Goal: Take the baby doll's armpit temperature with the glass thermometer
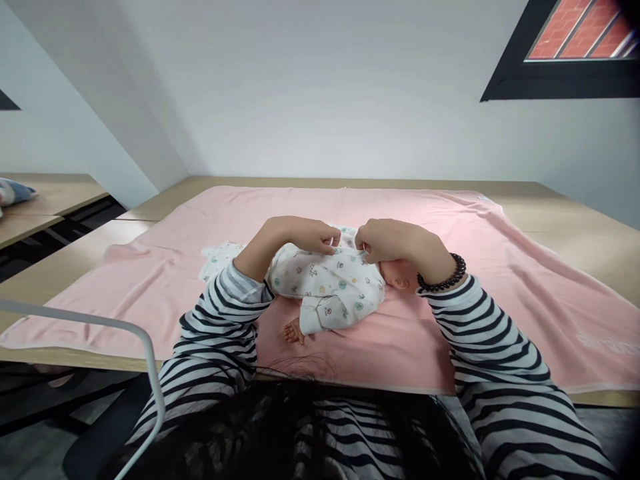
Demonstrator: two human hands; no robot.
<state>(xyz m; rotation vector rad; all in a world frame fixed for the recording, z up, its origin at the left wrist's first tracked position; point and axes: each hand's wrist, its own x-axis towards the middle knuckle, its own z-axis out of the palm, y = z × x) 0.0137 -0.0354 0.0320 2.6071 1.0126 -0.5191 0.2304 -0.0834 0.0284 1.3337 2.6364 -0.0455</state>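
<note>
A baby doll (400,277) lies on its side on a pink blanket (500,267), its head to the right and one small hand showing below. It wears a white printed baby garment (330,283). My left hand (305,235) pinches the garment's upper edge, fingers closed on the fabric. My right hand (387,240), with a dark bead bracelet at the wrist, grips the same edge just to the right, close to the doll's neck. The two hands almost touch. Both arms are in black-and-white striped sleeves.
The blanket covers most of a light wooden table (575,227) set against a white wall. A white chair armrest (125,340) curves at the lower left. Another wooden surface (50,197) stands at far left. A dark-framed window (575,53) is top right.
</note>
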